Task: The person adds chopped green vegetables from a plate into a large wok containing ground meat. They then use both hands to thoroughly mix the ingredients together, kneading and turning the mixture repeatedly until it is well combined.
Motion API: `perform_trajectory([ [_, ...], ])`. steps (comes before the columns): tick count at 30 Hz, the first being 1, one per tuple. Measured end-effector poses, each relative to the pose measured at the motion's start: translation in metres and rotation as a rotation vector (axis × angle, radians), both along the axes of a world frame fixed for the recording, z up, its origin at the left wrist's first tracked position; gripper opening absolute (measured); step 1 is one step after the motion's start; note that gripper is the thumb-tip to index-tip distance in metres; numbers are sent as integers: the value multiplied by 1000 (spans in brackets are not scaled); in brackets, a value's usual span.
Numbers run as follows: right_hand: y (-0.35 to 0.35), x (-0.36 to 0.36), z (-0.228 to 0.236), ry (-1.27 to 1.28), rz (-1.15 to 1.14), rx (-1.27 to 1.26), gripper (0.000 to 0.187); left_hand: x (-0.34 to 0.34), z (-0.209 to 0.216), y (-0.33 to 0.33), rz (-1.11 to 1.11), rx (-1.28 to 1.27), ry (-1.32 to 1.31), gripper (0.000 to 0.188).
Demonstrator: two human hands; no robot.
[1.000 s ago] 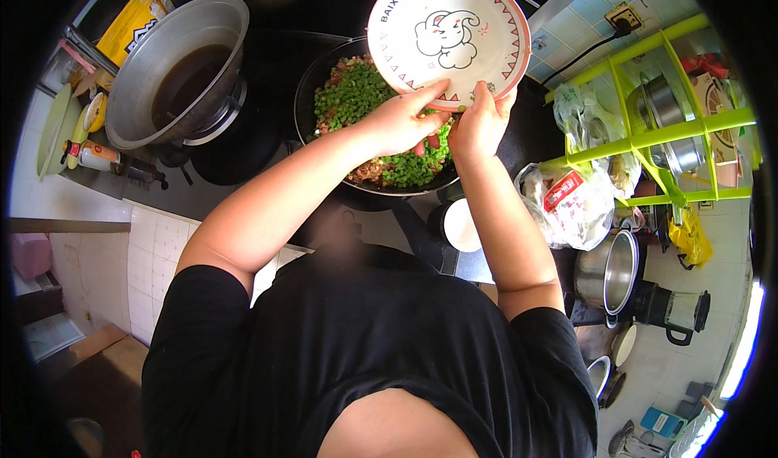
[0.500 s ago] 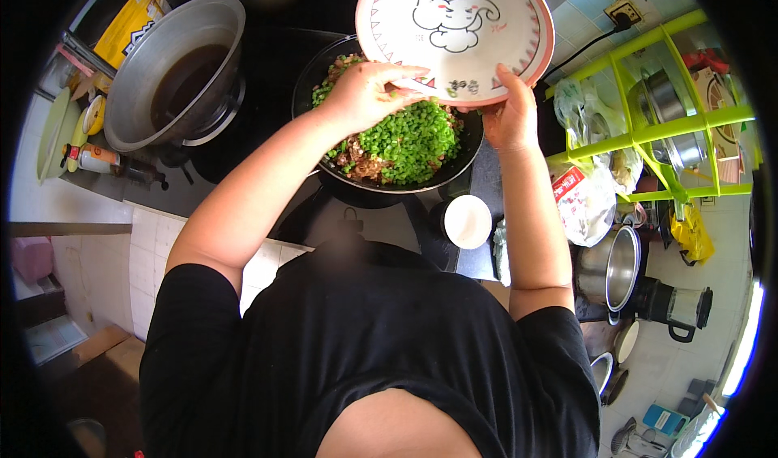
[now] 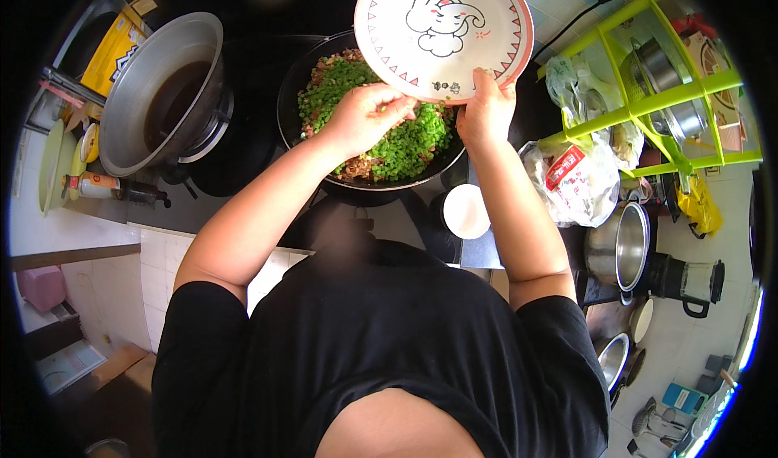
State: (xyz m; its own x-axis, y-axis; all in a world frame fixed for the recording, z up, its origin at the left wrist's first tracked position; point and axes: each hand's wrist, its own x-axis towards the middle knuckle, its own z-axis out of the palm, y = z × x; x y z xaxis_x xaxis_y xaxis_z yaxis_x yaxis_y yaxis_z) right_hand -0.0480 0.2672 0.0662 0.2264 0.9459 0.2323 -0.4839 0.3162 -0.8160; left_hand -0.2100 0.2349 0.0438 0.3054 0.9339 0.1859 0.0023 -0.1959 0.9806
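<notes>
Holding the white plate [image 3: 444, 49] tilted over the dark pan [image 3: 377, 185], lower rim above the chopped greens [image 3: 401, 146]. Grasping that rim with the right hand [image 3: 486, 118], thumb on the printed face; best to grip firmly there and avoid slipping. With fingertips of the left hand [image 3: 362, 119] drawn together beside the same edge, cannot tell whether touching or pinching anything. Brush any clinging bits off lightly, well inside the pan's edge, away from the white round container [image 3: 466, 212] nearer the body.
</notes>
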Motion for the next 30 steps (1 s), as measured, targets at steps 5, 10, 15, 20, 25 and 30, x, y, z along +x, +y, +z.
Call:
perform_trajectory([
  [5, 5, -1, -11, -78, -111, 15, 46, 18, 16, -12, 86, 316, 420, 34],
  [10, 6, 2, -9, -25, -192, -37, 44, 21, 5, -8, 45, 497, 364, 40],
  [15, 14, 44, -11, -4, -286, -99, 38, 3, 3, 1, 99, 568, 427, 7],
  [20, 5, 108, -24, -100, -354, -323, 40, -6, 1, -3, 69, 479, 920, 36],
  [25, 6, 148, -68, 21, -332, -659, 33, -2, 2, -8, 60, 520, 1149, 57],
  [30, 9, 170, -124, 184, -255, -856, 33, 5, 2, -9, 135, 566, 1126, 50],
])
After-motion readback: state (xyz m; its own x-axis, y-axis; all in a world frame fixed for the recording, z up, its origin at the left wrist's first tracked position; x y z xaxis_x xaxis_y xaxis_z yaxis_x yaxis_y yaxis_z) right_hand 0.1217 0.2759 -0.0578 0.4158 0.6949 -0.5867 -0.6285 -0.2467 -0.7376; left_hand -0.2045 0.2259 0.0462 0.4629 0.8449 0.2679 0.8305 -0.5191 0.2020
